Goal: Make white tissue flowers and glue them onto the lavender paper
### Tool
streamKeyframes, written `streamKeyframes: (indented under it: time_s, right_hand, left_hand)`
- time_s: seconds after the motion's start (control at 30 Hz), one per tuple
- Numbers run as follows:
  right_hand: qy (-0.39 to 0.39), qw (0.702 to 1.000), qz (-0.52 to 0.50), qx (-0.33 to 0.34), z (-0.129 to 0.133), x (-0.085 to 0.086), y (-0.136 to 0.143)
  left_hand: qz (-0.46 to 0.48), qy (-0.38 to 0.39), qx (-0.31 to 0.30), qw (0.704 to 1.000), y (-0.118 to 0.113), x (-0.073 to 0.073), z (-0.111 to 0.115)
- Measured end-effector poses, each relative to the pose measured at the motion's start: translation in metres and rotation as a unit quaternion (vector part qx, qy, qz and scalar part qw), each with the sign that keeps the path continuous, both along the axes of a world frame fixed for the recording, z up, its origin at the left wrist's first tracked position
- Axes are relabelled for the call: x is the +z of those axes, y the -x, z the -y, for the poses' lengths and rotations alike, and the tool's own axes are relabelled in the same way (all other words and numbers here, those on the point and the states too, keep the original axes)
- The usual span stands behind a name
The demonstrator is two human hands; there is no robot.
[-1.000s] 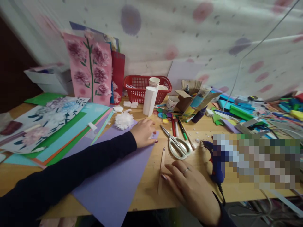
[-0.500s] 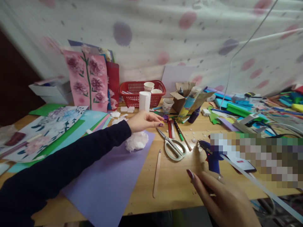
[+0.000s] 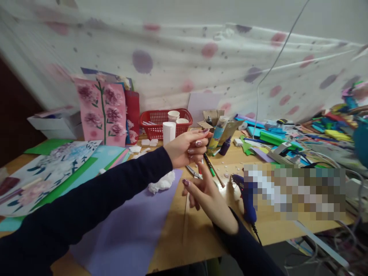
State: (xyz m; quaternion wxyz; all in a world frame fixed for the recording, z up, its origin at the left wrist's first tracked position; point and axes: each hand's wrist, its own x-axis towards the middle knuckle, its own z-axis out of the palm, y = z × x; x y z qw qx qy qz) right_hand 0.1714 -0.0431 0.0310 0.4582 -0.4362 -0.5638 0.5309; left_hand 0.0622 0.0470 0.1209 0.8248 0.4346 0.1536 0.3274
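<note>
My left hand is raised over the middle of the table, thumb and fingers pinched together; whatever sits between the fingertips is too small or hidden to make out. Just below it, my right hand has its fingers apart and holds nothing. Behind the hands lie partly covered scissors. A white crumpled tissue flower rests on a purple paper sheet to the left. Under my right hand lies a thin wooden stick. The blue glue gun stands to the right, its cord trailing down.
A red basket with paper cups is at the back, a white roll before it. A pink flower picture leans on the left. Markers and a purple bottle lie at centre; coloured scraps crowd the right.
My left hand has risen and moved right from the marker area, its fingers now pinched. My right hand has moved left and away from the viewer, close to the left. The view has tilted up.
</note>
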Motion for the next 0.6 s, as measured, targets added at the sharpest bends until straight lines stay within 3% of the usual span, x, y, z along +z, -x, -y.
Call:
streamKeyframes:
  time_s: [0.1,0.17,0.23,0.3,0.37,0.4,0.43,0.5,0.6]
  right_hand:
    - [0.028,0.991,-0.113,0.07,-0.016,0.003,0.016]
    - [0.013,0.988,-0.15,0.043,-0.016,0.007,0.013]
    - [-0.018,0.989,-0.145,-0.012,-0.006,0.009,0.001]
    - [-0.038,0.994,-0.094,-0.038,0.007,0.009,-0.015]
    - [-0.057,0.996,-0.038,-0.064,0.018,0.007,-0.029]
    - [-0.073,0.994,-0.013,-0.082,0.021,0.005,-0.033]
    - [-0.095,0.99,0.009,-0.102,0.023,0.003,-0.036]
    - [-0.151,0.977,0.056,-0.141,0.022,0.0,-0.038]
    - [-0.26,0.934,0.149,-0.194,0.018,-0.002,-0.036]
  left_hand:
    - [-0.036,-0.05,0.013,0.998,-0.005,-0.002,0.005]
    - [-0.11,-0.122,0.029,0.986,-0.002,-0.005,0.001]
    - [-0.222,-0.227,0.039,0.948,0.006,-0.006,-0.009]
    - [-0.326,-0.33,0.035,0.885,0.017,-0.005,-0.022]
    - [-0.383,-0.389,0.013,0.838,0.025,-0.005,-0.032]
    - [-0.393,-0.401,-0.005,0.828,0.026,-0.006,-0.034]
    - [-0.392,-0.399,-0.027,0.828,0.026,-0.009,-0.033]
    - [-0.373,-0.35,-0.068,0.856,0.021,-0.019,-0.025]
    - [-0.331,-0.178,-0.128,0.918,0.008,-0.04,-0.004]
